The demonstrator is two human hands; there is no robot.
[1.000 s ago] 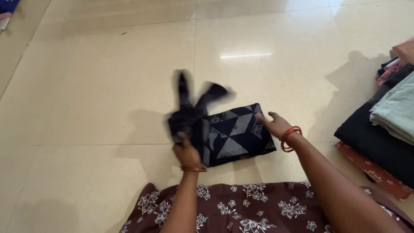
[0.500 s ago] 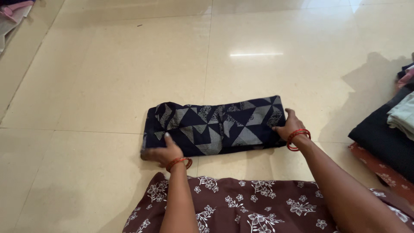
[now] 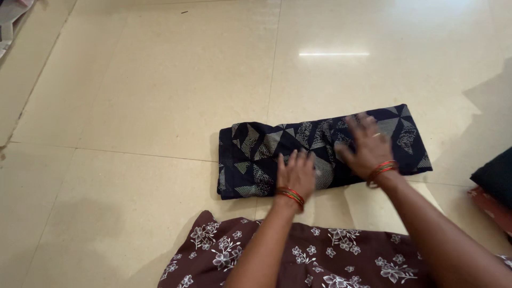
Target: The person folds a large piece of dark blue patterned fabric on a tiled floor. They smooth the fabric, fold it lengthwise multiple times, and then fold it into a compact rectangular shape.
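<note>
Both hands have slid inward from the ends: left hand (image 3: 296,173) and right hand (image 3: 367,145) now lie flat, fingers spread, holding nothing, atop the folded navy triangle-print cloth (image 3: 256,160) on the tiled floor (image 3: 133,106).

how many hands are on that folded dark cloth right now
2. The left hand lies flat on the near edge of the folded dark cloth; the right hand presses on it farther right.

Glossy cream tile floor (image 3: 160,96); folded navy cloth with grey triangle print (image 3: 256,160) lies flat on it, centre; dark folded stack (image 3: 493,176) at right edge; floral maroon fabric (image 3: 330,256) along the bottom.
</note>
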